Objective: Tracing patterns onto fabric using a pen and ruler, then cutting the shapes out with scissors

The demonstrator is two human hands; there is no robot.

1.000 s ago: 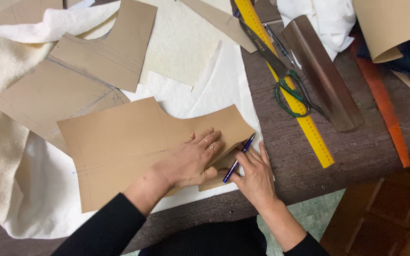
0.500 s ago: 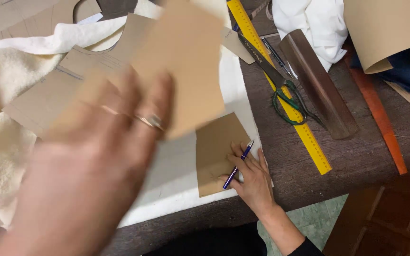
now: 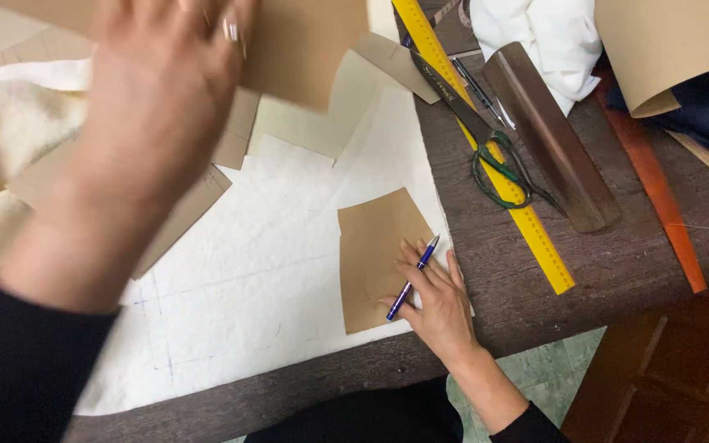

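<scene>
Small brown paper piece (image 3: 377,262) flat on white cloth (image 3: 272,271), pinned under right hand (image 3: 436,299) — fingers spread and pressing its right edge. Blue pen (image 3: 410,279) lying between index and middle fingers of that hand, tip pointing toward body, loosely pinched rather than gripped. Faint blue pen lines on cloth to left of that hand.

Left hand (image 3: 153,107) raised close to camera, blurred, ring on one finger, fingers closed on big brown paper sheet (image 3: 305,41) lifted clear of table; exact grip hard to tell through blur. Black sleeve at left forearm.

Below and behind left hand — more brown paper pieces (image 3: 198,201) on cloth, cream fleece (image 3: 2,148) at far left.

To right of right hand, bare dark wooden table (image 3: 519,287). Beyond it, yellow ruler (image 3: 527,221) running diagonally, green-handled scissors (image 3: 494,156) lying across ruler, dark brown flat bar (image 3: 551,135) just beside, orange strip (image 3: 658,197) further right. White fabric bundle (image 3: 551,33) and rolled brown paper (image 3: 666,49) at far top right.
</scene>
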